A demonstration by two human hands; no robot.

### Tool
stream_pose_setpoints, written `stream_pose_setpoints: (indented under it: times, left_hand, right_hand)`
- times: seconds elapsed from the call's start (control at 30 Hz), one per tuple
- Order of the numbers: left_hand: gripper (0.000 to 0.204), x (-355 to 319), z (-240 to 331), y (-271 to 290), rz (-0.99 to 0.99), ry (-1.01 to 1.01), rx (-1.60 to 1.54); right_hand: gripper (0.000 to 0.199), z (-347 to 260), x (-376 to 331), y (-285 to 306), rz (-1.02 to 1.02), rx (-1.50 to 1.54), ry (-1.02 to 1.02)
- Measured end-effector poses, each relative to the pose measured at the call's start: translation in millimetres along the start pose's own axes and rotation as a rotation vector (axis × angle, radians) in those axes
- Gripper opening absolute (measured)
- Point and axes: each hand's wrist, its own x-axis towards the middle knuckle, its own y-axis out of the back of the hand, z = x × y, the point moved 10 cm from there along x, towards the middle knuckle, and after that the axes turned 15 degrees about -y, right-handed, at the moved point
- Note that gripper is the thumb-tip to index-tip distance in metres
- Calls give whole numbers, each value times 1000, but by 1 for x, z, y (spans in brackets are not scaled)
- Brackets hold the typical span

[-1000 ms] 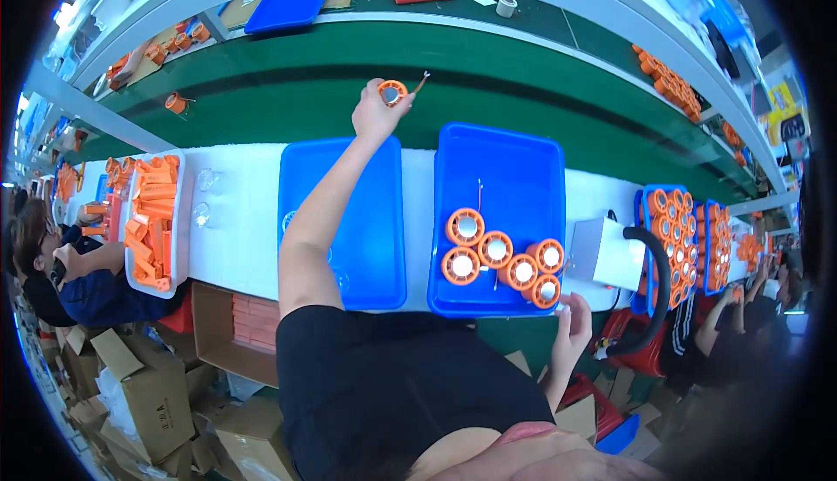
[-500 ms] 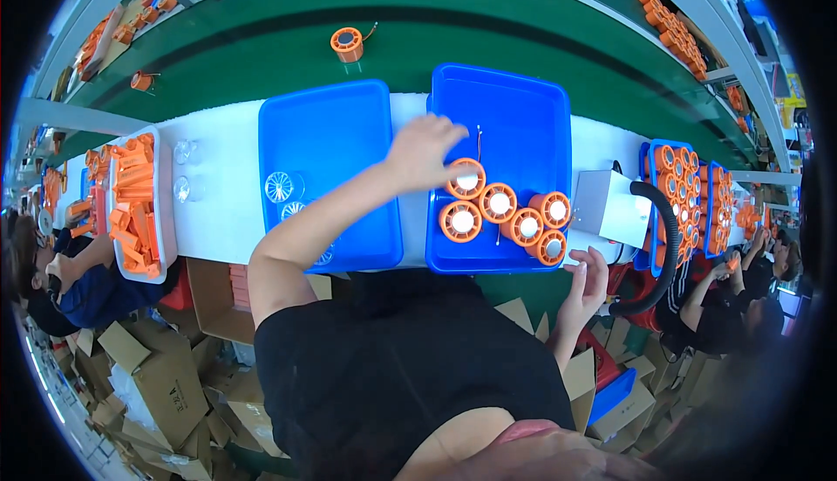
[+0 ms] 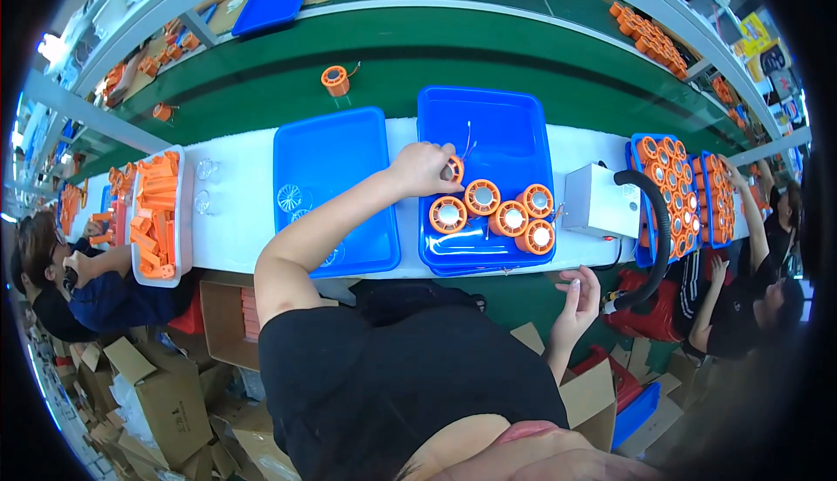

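Observation:
My left hand (image 3: pixel 423 170) reaches into the right blue tray (image 3: pixel 506 123) and closes on an orange wire spool (image 3: pixel 454 170) at the top left of a cluster. Several more orange spools (image 3: pixel 510 218) lie flat beside it in the same tray. A thin wire (image 3: pixel 468 139) sticks up from the spool I hold. My right hand (image 3: pixel 579 300) hangs below the table's front edge with its fingers apart and nothing in it. Another orange spool (image 3: pixel 335 81) stands alone on the green conveyor belt (image 3: pixel 488 54) beyond the trays.
A second blue tray (image 3: pixel 336 145) with clear round discs sits left of the first. A white tray of orange parts (image 3: pixel 157 211) is further left. A grey box (image 3: pixel 600 203) with a black hose and trays of orange spools (image 3: pixel 689 186) stand at right. Seated people work on both sides; cardboard boxes (image 3: pixel 166 402) lie below.
My left hand has drawn back from the green belt, leaving a spool there, and come down onto a spool in the right blue tray. My right hand has stayed below the table edge.

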Motion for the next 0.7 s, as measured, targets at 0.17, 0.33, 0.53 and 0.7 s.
stream_pose_setpoints:
  times: [0.17,0.33,0.53,0.7]
  left_hand:
    - [56,-36,77,60,475,-393,-75]
    - [66,-69,115,45,389,-414,-699]
    - [59,-120,83,35,734,-361,-853]
    - [49,-184,19,-29,1248,38,-1680]
  right_hand:
    - [35,-7,3,-45,-288,170,-89]
    - [50,-32,1,-130,-778,479,-202]
    - [54,-56,-23,-194,-854,250,-75]
    - [52,-58,-76,-274,-1071,-84,88]
